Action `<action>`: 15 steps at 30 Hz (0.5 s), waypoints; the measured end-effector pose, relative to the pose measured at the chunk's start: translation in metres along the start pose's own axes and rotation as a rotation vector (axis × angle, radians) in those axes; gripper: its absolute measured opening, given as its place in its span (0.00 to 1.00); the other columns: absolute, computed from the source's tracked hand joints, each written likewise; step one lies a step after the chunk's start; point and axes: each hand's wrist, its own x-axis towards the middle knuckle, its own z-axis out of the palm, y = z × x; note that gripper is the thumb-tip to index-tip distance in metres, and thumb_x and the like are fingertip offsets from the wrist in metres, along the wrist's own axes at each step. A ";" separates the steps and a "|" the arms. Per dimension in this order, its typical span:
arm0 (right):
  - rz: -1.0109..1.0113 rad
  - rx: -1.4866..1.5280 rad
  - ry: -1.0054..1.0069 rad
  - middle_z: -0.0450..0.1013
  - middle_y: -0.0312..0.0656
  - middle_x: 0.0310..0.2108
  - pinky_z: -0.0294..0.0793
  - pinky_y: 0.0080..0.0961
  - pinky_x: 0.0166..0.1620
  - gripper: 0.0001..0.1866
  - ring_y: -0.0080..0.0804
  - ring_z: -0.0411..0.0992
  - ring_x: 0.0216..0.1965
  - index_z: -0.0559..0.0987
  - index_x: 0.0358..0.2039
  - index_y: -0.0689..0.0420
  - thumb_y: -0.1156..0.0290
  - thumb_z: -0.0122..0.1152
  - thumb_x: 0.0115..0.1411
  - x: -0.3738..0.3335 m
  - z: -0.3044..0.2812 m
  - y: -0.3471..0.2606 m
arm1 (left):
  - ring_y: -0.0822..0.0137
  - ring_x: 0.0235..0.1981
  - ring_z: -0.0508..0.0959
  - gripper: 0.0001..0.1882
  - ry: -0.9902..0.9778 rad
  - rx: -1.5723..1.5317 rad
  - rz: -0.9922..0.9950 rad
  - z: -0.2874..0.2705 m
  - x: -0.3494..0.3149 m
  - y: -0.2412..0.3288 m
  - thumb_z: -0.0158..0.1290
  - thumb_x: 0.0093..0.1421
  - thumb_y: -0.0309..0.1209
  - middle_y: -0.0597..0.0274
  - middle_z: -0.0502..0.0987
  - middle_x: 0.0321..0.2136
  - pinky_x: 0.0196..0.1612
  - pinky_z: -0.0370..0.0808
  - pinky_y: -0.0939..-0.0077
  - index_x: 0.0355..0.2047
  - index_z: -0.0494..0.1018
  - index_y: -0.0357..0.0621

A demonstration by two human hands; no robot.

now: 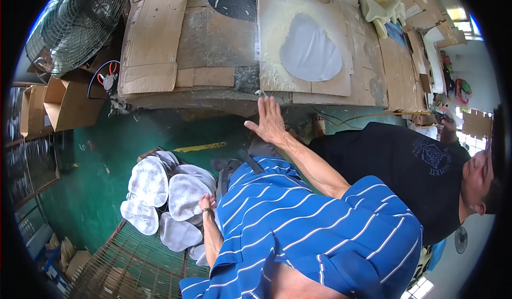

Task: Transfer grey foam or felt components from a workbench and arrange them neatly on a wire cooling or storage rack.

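Note:
My right hand [270,122] is stretched out at the front edge of the cardboard-covered table [213,43], fingers straight and thumb apart, holding nothing. On the table beyond it, a rounded light-grey fabric piece [310,48] lies flat on a board [337,83] smeared with pale residue. My left hand [207,201] is down at my left side, its fingers curled at the edge of a rounded whitish fluffy pad [186,196]. That pad belongs to a pile of similar pads [148,182] on a wire cage [144,256]. Part of the left fingers is hidden.
A large caged fan [80,22] stands at the far left, above open cardboard boxes [74,104]. Pale yellow foam-like pieces [383,8] are heaped at the table's far right. A person in a black shirt [389,166] is close on my right. The floor [101,192] is green.

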 end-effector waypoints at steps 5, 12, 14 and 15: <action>0.045 -0.147 0.092 0.40 0.69 0.68 0.32 0.52 0.70 0.54 0.63 0.34 0.71 0.46 0.68 0.69 0.32 0.41 0.60 0.057 0.013 0.032 | 0.60 0.36 0.81 0.20 0.015 0.134 0.100 0.000 -0.017 0.035 0.53 0.63 0.37 0.55 0.78 0.40 0.32 0.78 0.67 0.53 0.68 0.43; 0.058 -0.393 0.009 0.38 0.65 0.70 0.29 0.52 0.70 0.55 0.61 0.32 0.71 0.46 0.69 0.64 0.28 0.37 0.58 0.074 0.033 0.040 | 0.57 0.41 0.80 0.22 0.027 0.085 0.258 -0.004 -0.034 0.061 0.53 0.63 0.36 0.52 0.77 0.44 0.36 0.80 0.68 0.55 0.68 0.40; 0.095 -0.364 0.009 0.38 0.64 0.70 0.27 0.53 0.70 0.56 0.62 0.32 0.71 0.46 0.70 0.63 0.27 0.37 0.57 0.069 0.038 0.036 | 0.60 0.37 0.81 0.21 0.045 0.117 0.278 -0.007 -0.038 0.055 0.53 0.62 0.34 0.53 0.77 0.41 0.33 0.80 0.69 0.54 0.69 0.40; 0.099 -0.387 0.064 0.38 0.64 0.70 0.27 0.53 0.70 0.56 0.62 0.32 0.71 0.46 0.70 0.63 0.27 0.37 0.57 0.069 0.039 0.034 | 0.61 0.35 0.81 0.20 0.089 0.148 0.249 -0.004 -0.037 0.055 0.53 0.62 0.33 0.54 0.77 0.41 0.32 0.80 0.69 0.54 0.69 0.39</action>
